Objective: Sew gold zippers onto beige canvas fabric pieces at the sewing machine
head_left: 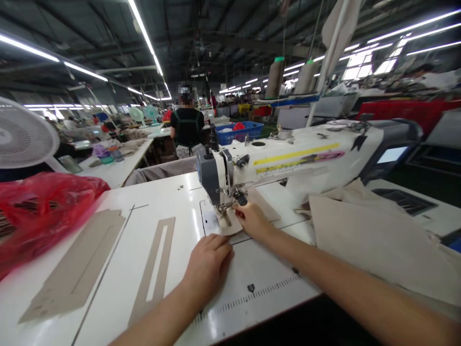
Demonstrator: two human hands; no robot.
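Observation:
A white sewing machine (298,154) stands over the table, its needle and presser foot (225,216) down over a beige fabric piece (234,228). My left hand (209,259) lies at the near edge of this piece, its fingers bent together and pressing on the cloth. Just right of the presser foot is my right hand (255,221), thumb and fingers drawn into a pinch; what lies between them is too small to make out. Behind that hand, more beige cloth (264,204) shows flat on the machine bed.
On the left lie a slotted beige strip (156,259), stacked beige panels (79,264) and a red plastic bag (46,206). Larger beige cloth (367,235) is heaped on the right. A white fan (25,132) stands at far left. Ahead are a person (187,122) and a blue basket (245,132).

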